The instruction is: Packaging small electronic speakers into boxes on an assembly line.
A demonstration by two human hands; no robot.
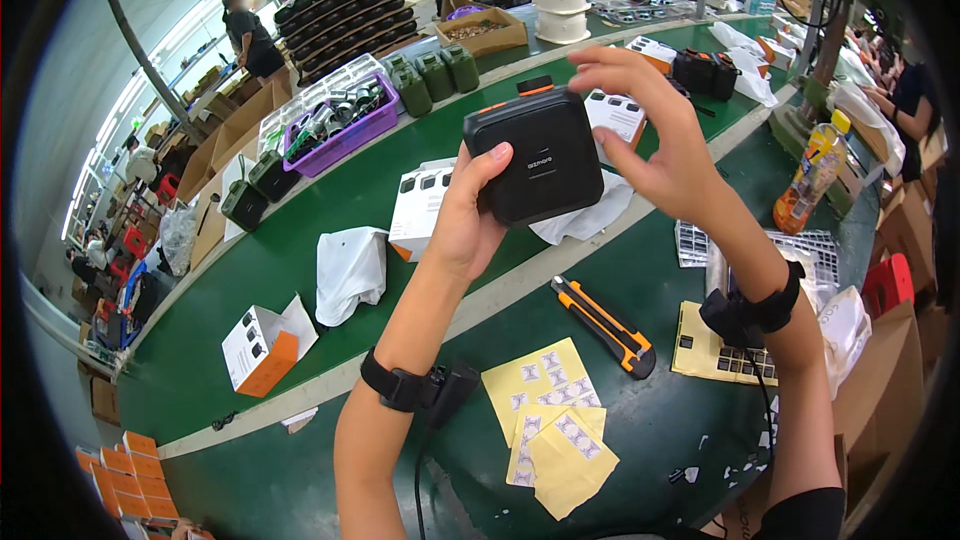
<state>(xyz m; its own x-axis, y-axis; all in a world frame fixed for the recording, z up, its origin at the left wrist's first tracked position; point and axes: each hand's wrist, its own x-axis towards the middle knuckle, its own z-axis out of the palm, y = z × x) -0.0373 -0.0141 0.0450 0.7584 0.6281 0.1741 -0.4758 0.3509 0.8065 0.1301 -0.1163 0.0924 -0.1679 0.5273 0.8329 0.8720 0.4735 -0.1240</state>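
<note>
My left hand [468, 215] is closed round a black, rounded square device [545, 165] with an orange strip and a knob-like part on top. It is held up above the green bench, its flat face toward me and my thumb on its left edge. My right hand [665, 145] is raised just to the right of the device, fingers apart and curved, with nothing in it. Behind the device stand white-and-orange cartons [418, 202], and a white bag [590, 212] lies partly hidden below it.
An orange utility knife [605, 328] and yellow sticker sheets [545, 420] lie on the near bench [460, 480]. Farther left are a white pouch [350, 275], an open carton [265, 350] and a purple basket [340, 120] of parts. A drink bottle [812, 175] stands at right.
</note>
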